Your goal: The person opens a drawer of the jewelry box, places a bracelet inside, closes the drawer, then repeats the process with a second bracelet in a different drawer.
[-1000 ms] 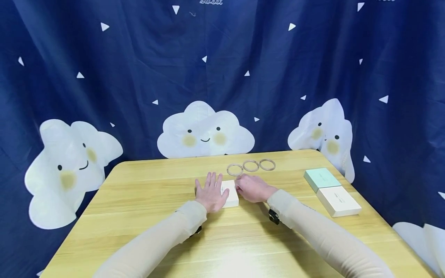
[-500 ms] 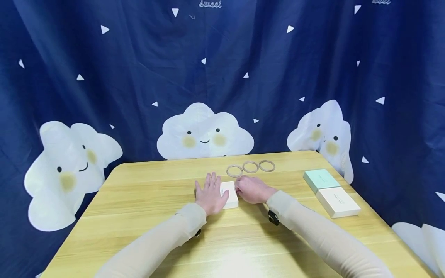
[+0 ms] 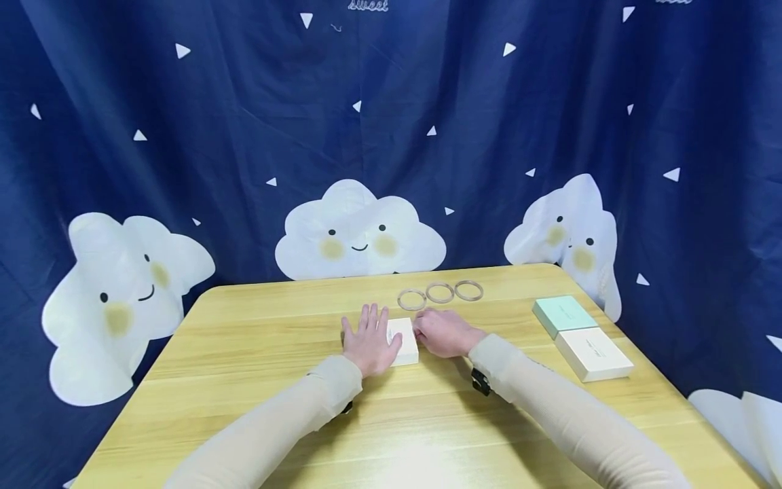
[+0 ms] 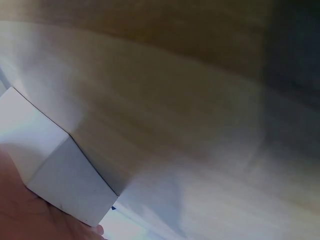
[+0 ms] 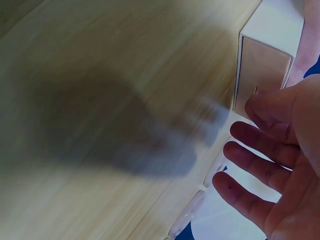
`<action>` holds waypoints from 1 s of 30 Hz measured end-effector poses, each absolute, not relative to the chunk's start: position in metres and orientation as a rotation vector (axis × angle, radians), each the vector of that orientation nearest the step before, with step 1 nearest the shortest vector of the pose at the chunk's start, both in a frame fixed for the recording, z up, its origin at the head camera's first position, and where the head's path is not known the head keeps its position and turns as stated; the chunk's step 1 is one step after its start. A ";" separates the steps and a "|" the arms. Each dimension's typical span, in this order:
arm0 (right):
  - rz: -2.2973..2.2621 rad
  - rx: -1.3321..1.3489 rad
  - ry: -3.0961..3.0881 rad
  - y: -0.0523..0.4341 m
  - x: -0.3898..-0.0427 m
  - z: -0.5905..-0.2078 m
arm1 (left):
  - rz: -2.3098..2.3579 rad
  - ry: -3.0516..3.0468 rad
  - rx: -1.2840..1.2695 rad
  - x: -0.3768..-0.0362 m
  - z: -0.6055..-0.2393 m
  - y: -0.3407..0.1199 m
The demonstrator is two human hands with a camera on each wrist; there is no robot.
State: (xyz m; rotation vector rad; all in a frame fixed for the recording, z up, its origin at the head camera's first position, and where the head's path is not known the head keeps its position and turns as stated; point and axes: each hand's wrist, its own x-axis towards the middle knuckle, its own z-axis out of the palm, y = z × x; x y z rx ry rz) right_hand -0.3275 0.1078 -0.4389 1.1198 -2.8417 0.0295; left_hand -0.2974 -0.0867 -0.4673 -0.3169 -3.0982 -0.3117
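A small white box [image 3: 406,341] lies on the wooden table [image 3: 256,353], a little behind its middle. My left hand [image 3: 368,339] rests flat on the box's left part with its fingers straight. In the left wrist view the white box [image 4: 55,170] shows its corner beside my palm [image 4: 17,220]. My right hand [image 3: 441,331] sits against the box's right side. In the right wrist view its fingers [image 5: 260,147] are loosely bent, and one fingertip touches the side of the white box [image 5: 262,70].
Three thin rings [image 3: 440,293] lie in a row just behind the hands. A mint box [image 3: 563,315] and a cream box [image 3: 592,353] sit near the table's right edge. A dark blue cloud-print curtain [image 3: 391,136] hangs behind.
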 end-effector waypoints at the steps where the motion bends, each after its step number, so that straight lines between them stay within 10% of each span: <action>1: 0.033 1.122 -2.842 0.108 -0.328 -0.439 | -0.313 -3.096 -0.315 -0.297 -0.467 -0.087; 30: 0.074 1.143 -2.847 0.116 -0.326 -0.437 | -0.294 -3.092 -0.306 -0.295 -0.466 -0.087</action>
